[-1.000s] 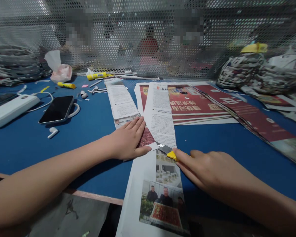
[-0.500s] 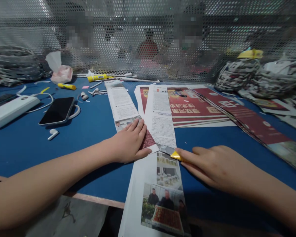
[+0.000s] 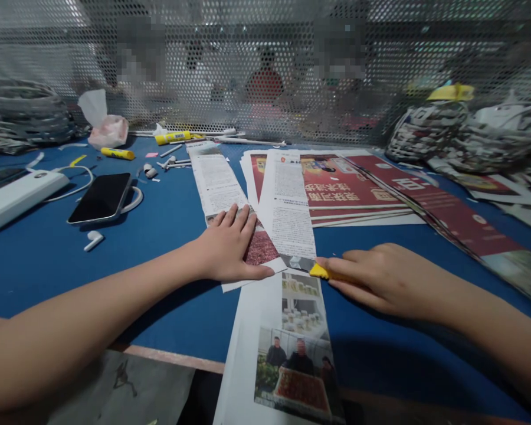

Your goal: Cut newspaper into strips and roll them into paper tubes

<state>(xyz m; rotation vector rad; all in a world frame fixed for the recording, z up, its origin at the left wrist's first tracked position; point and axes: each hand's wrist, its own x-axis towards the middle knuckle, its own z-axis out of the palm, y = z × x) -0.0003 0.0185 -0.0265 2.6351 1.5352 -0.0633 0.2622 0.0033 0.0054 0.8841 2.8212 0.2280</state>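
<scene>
My left hand [image 3: 225,243] lies flat with its fingers spread on a slanted strip of newspaper [image 3: 215,177], near its dark red printed part. A longer folded newspaper strip [image 3: 291,221] runs from the far side of the table toward me, passing beside my left thumb. At its right edge, my right hand [image 3: 383,280] is closed around a yellow utility knife [image 3: 319,271]. The knife's tip points left into the fold of the paper, and most of its handle is hidden by my fingers. Below that, the near part of the strip [image 3: 256,330] hangs past the table edge.
Red printed newspapers [image 3: 336,198] lie behind on the blue table [image 3: 172,319]. Woven paper baskets [image 3: 425,133] stand at the back right. On the left are a phone [image 3: 101,199], an earbud [image 3: 93,240], a white power bank [image 3: 24,198] and glue sticks [image 3: 117,153]. A perforated metal screen closes off the back.
My left hand has shifted slightly left and away from me, its fingers spreading wider. My right hand has moved a little up and right with the knife.
</scene>
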